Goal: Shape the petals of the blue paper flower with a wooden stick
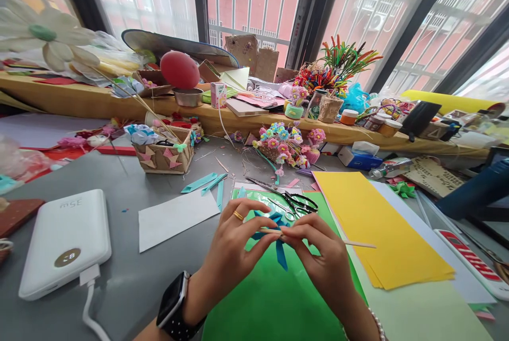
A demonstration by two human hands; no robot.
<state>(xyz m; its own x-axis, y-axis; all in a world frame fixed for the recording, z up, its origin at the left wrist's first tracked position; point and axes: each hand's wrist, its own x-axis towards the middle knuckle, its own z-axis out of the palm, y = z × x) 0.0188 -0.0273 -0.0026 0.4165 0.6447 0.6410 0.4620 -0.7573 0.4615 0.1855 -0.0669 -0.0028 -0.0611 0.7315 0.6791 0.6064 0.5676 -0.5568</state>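
Bright daylight enters through pale, washed-out windows [143,4] across the top; the large flower [43,32] at upper left looks stretched and soft.

Scissors [289,199] behind the fingers [302,230], power bank [71,224] left.

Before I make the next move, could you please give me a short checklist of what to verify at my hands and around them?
1. Left hand closed on the work: ok, fingertips pinched at the stick and blue paper.
2. Right hand closed too: ok, fingertips pinched close beside the left's.
3. Paper fixed to the stick: cannot tell, fingers cover where they meet.
4. Scissors apart from the hands: ok, lying just beyond them.
5. Blue strips within view: ok, lying beyond the white card.
6. Green sheet bare: not ok, the scissors lie partly over it.
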